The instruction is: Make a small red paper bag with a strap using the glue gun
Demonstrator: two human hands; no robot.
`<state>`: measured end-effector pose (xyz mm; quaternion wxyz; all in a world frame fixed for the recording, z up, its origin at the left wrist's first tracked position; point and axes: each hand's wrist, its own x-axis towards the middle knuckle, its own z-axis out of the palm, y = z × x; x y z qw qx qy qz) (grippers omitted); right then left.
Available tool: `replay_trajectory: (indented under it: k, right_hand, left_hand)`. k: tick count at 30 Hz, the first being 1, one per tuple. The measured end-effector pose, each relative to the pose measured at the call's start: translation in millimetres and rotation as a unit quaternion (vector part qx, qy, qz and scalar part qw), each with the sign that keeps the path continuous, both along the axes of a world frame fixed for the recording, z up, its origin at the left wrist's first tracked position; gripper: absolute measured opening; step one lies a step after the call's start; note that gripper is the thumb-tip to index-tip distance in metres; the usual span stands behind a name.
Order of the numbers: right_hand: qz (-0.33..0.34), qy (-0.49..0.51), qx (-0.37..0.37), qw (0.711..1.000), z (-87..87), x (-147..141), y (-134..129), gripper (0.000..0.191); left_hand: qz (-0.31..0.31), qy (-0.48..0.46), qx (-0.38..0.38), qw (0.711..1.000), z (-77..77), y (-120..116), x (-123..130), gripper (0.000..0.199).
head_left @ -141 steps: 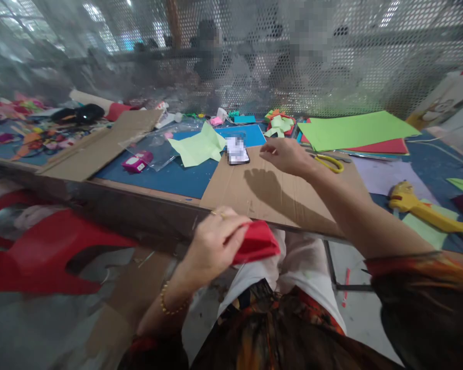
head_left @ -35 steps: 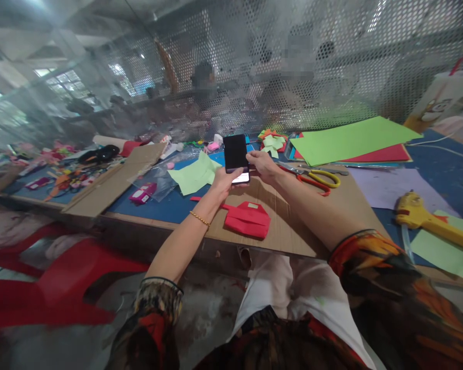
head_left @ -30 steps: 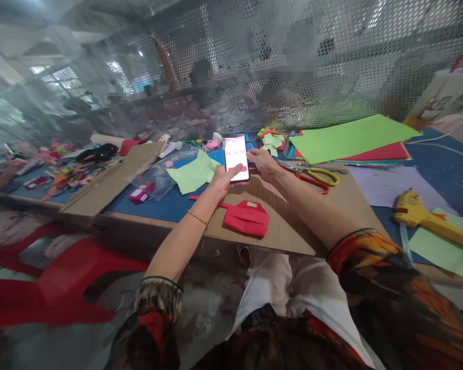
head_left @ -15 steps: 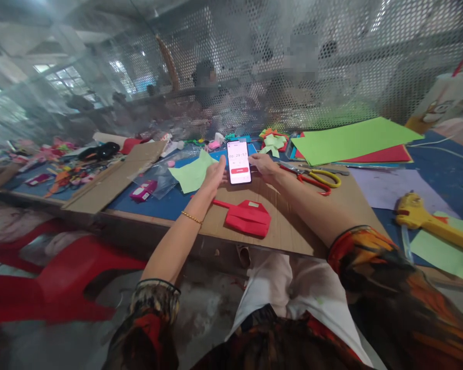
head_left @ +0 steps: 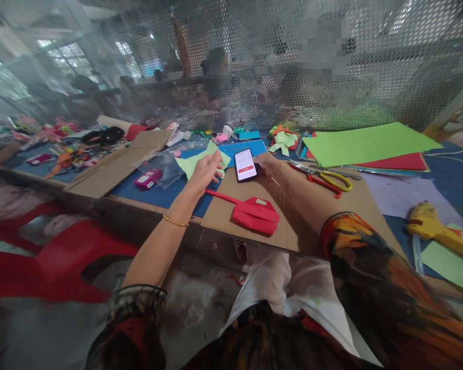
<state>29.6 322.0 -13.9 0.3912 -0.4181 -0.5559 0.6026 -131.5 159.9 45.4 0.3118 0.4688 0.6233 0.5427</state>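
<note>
- Right hand [head_left: 269, 163]: fingers bunched by the right edge of the phone [head_left: 246, 165]; can't tell if it's gripping it or just touching.
- Left hand [head_left: 208, 169]: fingers spread wide, nothing in it, left of the phone.
- Phone's on or just over the cardboard [head_left: 221, 213], can't tell which. Screen's lit: red button, digits too blurry to read.
- My guess: phone handling is the step right now. Next move probably calls for getting the right hand clear without knocking the phone.
- Red paper piece [head_left: 256, 215] lies on the cardboard, on the near side of the phone, strip pointing left. Pale patch on it, no readable writing.
- Scissors [head_left: 334, 181]: right of the phone.
- Purple box [head_left: 148, 179]: well left of the phone, white label, illegible.
- Cup [head_left: 457, 115]: far right of the phone, some printed picture, no brand I can make out.
</note>
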Motion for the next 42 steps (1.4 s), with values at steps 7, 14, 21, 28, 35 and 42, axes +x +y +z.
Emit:
replay_trajectory:
  k: [7,14,21,28,35,42]
  right_hand:
    - [-0.011,-0.191,-0.014,0.981,29.4,17.9,-18.2,0.041]
    - [-0.012,-0.304,0.15,0.941,71.4,71.7,-90.8,0.017]
    - [0.021,-0.506,0.322,0.8,50.2,122.6,-198.3,0.029]
    - [0.035,-0.514,0.363,0.776,7.6,110.4,-212.3,0.052]
    - [0.059,-0.485,0.37,0.79,3.2,107.9,-215.9,0.076]
    - [0.068,-0.441,0.355,0.821,-9.3,113.3,-209.6,0.087]
  left_hand:
    - [-0.063,0.072,-0.005,0.995,-1.6,-30.5,-5.8,0.045]
    - [-0.179,0.189,-0.052,0.964,-27.0,-76.2,-17.1,0.05]
    - [-0.137,0.281,-0.055,0.948,-41.4,-88.3,1.6,0.063]
    - [-0.081,0.404,-0.024,0.911,-54.8,-95.3,36.1,0.067]
    - [-0.062,0.393,-0.036,0.917,-57.3,-102.6,52.1,0.059]
    - [-0.045,0.164,0.041,0.985,-70.6,-104.5,54.7,0.048]
